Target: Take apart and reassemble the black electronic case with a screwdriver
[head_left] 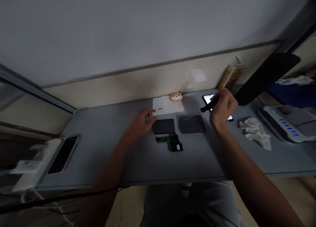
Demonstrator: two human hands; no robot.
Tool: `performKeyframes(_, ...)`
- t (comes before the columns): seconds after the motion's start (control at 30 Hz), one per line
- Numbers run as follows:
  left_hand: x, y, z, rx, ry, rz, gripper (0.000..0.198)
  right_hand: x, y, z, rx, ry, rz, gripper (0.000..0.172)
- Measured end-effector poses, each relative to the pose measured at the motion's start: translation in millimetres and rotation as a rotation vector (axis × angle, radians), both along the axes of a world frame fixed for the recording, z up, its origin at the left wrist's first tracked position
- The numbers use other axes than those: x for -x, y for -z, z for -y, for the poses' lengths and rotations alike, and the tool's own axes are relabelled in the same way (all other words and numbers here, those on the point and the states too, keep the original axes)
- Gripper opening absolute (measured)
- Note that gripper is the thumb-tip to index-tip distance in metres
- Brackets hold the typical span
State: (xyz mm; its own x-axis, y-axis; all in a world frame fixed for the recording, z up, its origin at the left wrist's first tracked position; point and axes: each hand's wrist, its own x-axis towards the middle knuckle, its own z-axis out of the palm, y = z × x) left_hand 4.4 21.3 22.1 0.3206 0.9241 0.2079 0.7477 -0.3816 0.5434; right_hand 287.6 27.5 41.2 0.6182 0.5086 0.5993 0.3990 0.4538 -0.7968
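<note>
My right hand (223,107) is closed around the dark handle of a screwdriver (206,108). Its thin shaft points down and left over a dark flat case half (192,124). To the left, my left hand (143,122) hovers by the paper's edge, thumb and forefinger apart; a tiny dark speck shows at the fingertip, too small to name. Beside that hand lies a second dark flat piece (164,126). A green circuit board (172,142) with a black part and white label rests in front of both. Several tiny dark screws (160,108) sit on white paper (161,102).
An orange animal-faced case (176,96) sits on the paper. A lit phone (230,117) lies behind my right hand, with crumpled tissue (255,131) and a grey device with blue lights (286,125) farther right. Another phone (63,154) and a power strip (40,164) are at left.
</note>
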Motion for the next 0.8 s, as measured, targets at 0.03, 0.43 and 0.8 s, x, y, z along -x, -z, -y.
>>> performKeyframes(0.03,2.8,2.7,1.1,0.068,-0.008,0.001,0.028,7.8,1.3,4.3,0.026,-0.03,0.049,0.04)
performKeyframes(0.43,-0.7,20.0,7.3,0.054,0.06,0.005,0.019,36.1,15.4,26.5,-0.065,-0.244,0.391,0.045)
performKeyframes(0.8,7.7,24.6,1.7,-0.085,0.037,-0.038,0.021,29.3,12.5,22.1,0.011,-0.125,0.341,0.049)
